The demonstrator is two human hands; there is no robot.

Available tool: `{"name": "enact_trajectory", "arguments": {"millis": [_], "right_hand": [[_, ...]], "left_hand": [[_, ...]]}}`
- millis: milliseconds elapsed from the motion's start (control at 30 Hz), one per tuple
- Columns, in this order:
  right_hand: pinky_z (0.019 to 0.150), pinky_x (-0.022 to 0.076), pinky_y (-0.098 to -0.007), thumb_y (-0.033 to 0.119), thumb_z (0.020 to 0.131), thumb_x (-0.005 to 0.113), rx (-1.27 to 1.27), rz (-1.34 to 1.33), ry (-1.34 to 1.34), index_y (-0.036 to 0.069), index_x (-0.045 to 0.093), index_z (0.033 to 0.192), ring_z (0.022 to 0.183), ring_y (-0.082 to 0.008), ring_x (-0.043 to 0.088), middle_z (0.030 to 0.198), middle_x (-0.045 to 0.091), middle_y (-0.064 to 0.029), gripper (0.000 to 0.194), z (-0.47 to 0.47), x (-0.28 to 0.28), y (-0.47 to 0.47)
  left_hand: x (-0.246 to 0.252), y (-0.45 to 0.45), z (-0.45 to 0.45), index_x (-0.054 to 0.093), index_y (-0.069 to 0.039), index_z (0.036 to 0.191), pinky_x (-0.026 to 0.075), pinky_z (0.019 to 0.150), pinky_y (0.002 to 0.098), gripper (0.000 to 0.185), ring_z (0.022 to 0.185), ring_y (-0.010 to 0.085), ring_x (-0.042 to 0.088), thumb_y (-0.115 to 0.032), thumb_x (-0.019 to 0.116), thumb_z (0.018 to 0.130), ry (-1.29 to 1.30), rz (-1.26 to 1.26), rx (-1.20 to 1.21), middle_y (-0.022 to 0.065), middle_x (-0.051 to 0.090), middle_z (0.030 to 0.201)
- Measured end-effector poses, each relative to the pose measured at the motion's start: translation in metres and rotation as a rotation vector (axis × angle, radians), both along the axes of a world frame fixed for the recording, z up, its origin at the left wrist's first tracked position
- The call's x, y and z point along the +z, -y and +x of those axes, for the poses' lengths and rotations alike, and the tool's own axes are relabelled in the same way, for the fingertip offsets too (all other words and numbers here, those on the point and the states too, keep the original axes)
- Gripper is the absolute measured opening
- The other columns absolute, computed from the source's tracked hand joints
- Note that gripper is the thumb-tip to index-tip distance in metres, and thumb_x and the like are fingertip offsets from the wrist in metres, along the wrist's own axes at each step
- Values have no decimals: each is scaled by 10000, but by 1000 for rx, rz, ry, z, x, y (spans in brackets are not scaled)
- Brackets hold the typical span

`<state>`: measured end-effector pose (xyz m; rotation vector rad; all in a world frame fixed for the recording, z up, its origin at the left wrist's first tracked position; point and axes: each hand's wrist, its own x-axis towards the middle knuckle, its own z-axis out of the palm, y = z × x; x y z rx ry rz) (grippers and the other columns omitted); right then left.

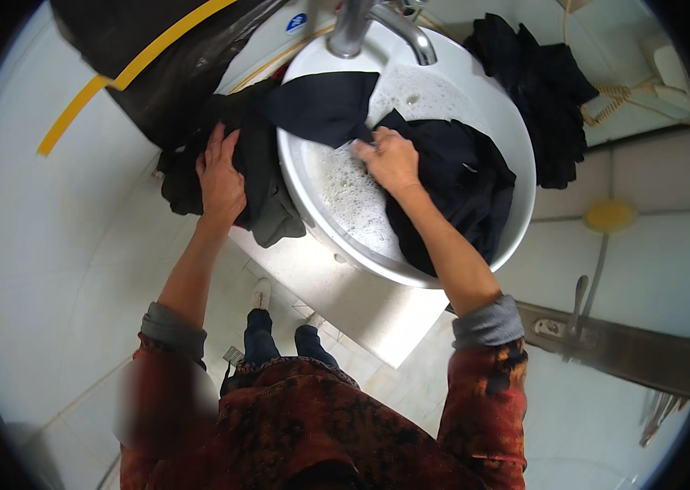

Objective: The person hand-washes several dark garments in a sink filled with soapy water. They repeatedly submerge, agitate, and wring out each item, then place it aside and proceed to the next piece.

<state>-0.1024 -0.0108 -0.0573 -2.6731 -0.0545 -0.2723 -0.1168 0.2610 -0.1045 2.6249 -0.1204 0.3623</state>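
Observation:
A round white washbasin (pixel 519 202) holds foamy water (pixel 354 199) and a heap of dark cloth (pixel 455 177) on its right side. My right hand (pixel 391 156) is over the basin, its fingers pinching the corner of a navy cloth (pixel 326 104) that spans the basin's left rim. To the left of the basin lies a pile of dark clothes (pixel 265 177), partly dark grey. My left hand (pixel 221 177) rests on this pile with its fingers a little apart; whether it grips any fabric cannot be told.
A chrome tap (pixel 403 33) reaches over the back of the basin. More black cloth (pixel 534 104) lies beyond the right rim. A dark plastic sheet or bag with yellow tape (pixel 167 43) is at the upper left. The pale counter edge (pixel 381 331) faces me.

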Motion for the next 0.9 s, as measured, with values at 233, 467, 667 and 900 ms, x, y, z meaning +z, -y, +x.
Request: {"name": "enact_trajectory", "arguments": {"millis": [233,467,667,900], "right_hand": [[713,436,-279,320,746,724,-290,1073,47,-74,510,1170,788,-134,541,889,613,-110,617,-5,72,80],[782,468,-355,328,794,648,27,-64,31,33,535,1205,868,-290,616,989,632,-166,518,-36,78,139],[994,376,-389,555,559,763,213,-325,-325,108,335,1377,1274,-348,355,1363,373,-228,1026,-59,37,110],[725,479,-429,314,623,784,23,-309,-6,89,529,1109,901,-327,585,963,605,-122,593,-34,13,113]], "left_hand": [[-9,-5,3,400,-136,1305,219,1060,459,596,1298,270,310,42,487,743,39,-34,14,104,303,1419],[-11,-5,3,400,-159,1313,214,1066,450,614,1304,260,307,45,486,741,60,-88,13,98,304,1424],[-13,-4,-2,395,-166,1320,217,1070,450,628,1298,269,310,50,479,737,117,-61,23,100,295,1431],[1,-11,3,425,-169,1308,250,1051,459,629,1278,317,346,49,432,718,-4,-192,-20,144,336,1404]]}}
